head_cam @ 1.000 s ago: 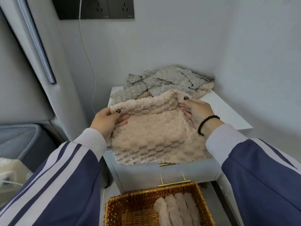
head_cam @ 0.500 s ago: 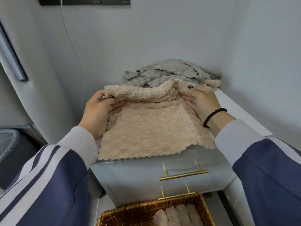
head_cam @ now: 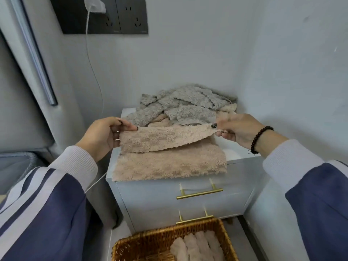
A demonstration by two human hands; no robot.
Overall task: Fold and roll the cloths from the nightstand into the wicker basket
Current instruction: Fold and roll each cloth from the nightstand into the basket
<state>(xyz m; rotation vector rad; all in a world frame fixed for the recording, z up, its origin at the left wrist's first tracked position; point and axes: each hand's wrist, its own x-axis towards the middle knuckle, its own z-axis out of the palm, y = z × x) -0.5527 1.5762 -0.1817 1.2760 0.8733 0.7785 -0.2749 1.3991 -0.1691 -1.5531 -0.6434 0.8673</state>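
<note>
A beige fluffy cloth [head_cam: 169, 162] lies on the front of the white nightstand [head_cam: 243, 159], its near edge hanging over the top drawer. Its far edge is lifted and doubled toward me. My left hand [head_cam: 101, 136] pinches the left corner of that edge, and my right hand [head_cam: 237, 130] pinches the right corner. Behind them sits a heap of grey and beige cloths [head_cam: 184, 106]. The wicker basket [head_cam: 150, 243] stands on the floor below, with several rolled beige cloths [head_cam: 197, 245] inside.
Two drawers with gold handles [head_cam: 199, 193] face me. A white charger cable [head_cam: 94, 72] hangs from a dark wall socket [head_cam: 105, 16] down the left side. Walls close in behind and on the right; a grey padded bed edge [head_cam: 17, 166] is at the left.
Both hands have raised the cloth's far edge and brought it toward me over the rest of the cloth. The camera view has shifted back and up.
</note>
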